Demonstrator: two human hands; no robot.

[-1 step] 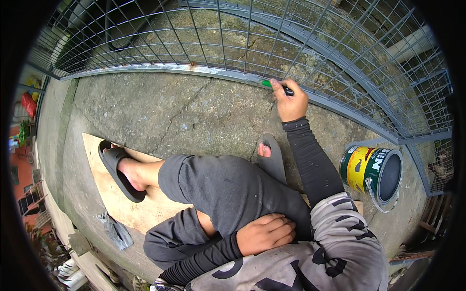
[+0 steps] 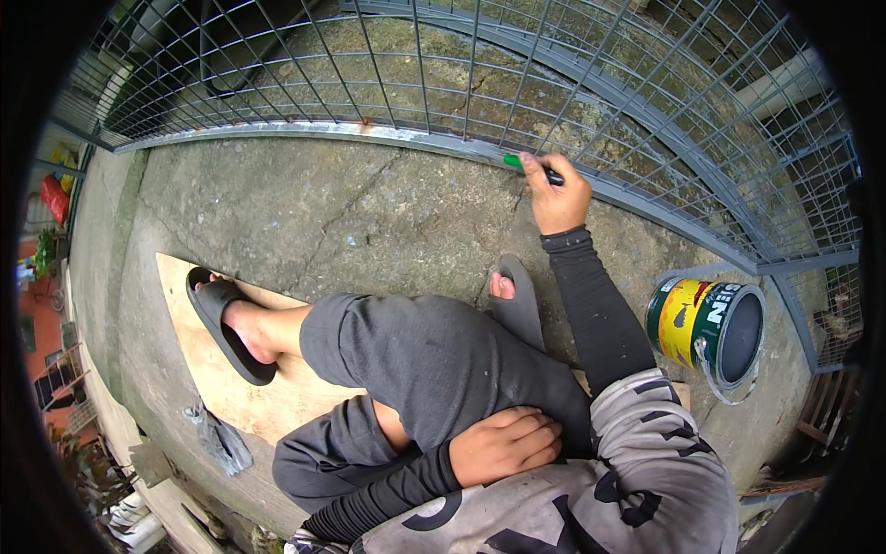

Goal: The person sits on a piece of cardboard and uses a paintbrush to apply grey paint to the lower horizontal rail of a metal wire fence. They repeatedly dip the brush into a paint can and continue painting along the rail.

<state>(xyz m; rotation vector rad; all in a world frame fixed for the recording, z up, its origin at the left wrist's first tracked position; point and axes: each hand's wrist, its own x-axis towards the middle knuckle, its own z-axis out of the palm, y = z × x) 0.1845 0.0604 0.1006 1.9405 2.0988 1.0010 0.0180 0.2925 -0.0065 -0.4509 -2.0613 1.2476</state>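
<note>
My right hand (image 2: pixel 561 196) is closed around a paintbrush with a green and black handle (image 2: pixel 513 162), held low against the bottom rail (image 2: pixel 443 145) of a grey wire-mesh panel (image 2: pixel 421 69). Its bristles are hard to make out against the rail. Left of the brush the rail looks pale and shiny with a few rusty spots; to the right it is an even grey. My left hand (image 2: pixel 506 446) lies flat across my thigh, fingers stretched out and holding nothing. An open paint can (image 2: pixel 681 321), green and yellow, stands at my right, with grey paint (image 2: pixel 741 338) inside.
Under my left foot lies a plywood sheet (image 2: pixel 198 355) on rough concrete (image 2: pixel 277 198). A crumpled grey plastic bag (image 2: pixel 220 441) is beside it. More mesh framing (image 2: pixel 711 198) runs along the right. Wooden slats (image 2: pixel 824 406) stand behind the can, whose wire handle (image 2: pixel 729 397) hangs down.
My right hand and the paintbrush have shifted slightly right and toward me. My left hand and the paint can stay where they were.
</note>
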